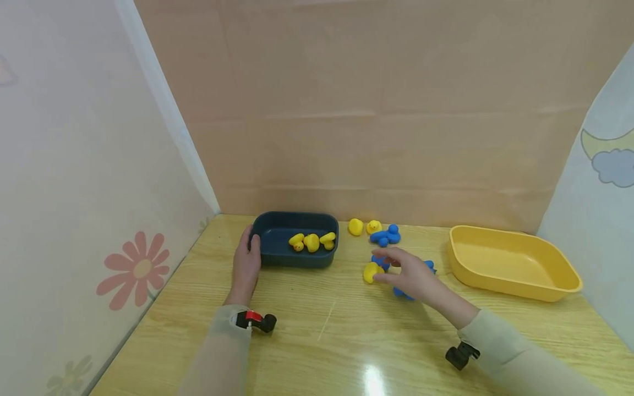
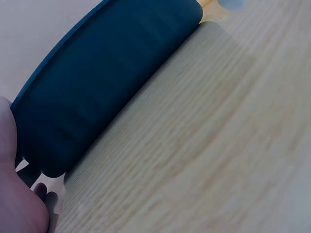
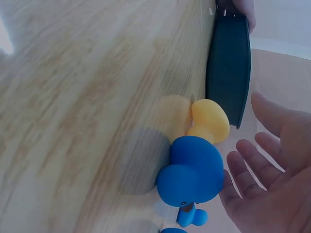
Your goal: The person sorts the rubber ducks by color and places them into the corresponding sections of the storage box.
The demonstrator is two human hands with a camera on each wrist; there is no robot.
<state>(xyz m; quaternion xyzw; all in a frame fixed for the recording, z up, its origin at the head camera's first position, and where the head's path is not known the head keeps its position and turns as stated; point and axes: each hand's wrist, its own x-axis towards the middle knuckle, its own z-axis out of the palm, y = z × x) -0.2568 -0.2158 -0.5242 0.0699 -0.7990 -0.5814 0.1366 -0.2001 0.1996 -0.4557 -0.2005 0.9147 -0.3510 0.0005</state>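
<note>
I am watching the left hand (image 1: 246,263) gripping the near-left corner of the dark blue tray (image 1: 277,253), thumb hooked over the rim, fingers curling at the outer wall. In the left wrist view the tray's wall (image 2: 97,92) is filling most of the frame, with the hand (image 2: 14,194) pressing against its end. Three yellow ducks (image 1: 312,241) are lying inside the tray, bunched toward its right half.

The right hand (image 1: 411,276) is hovering just above the wooden table (image 1: 317,335) with fingers spread and relaxed, holding nothing. The right wrist view is showing the palm (image 3: 272,194) open, fingers straight, close beside a blue duck (image 3: 192,175) but not touching it as far as I can tell. A yellow duck (image 3: 210,120) is sitting just past the blue one; from the head view that yellow duck (image 1: 371,271) is lying right at the fingertips, between the tray and the hand.

More blue ducks are partly hiding under the hand. Further back, two yellow ducks (image 1: 364,226) and another blue duck (image 1: 387,235) are sitting near the rear wall. A yellow tray (image 1: 515,286) is standing well to the right, with nothing showing inside.
</note>
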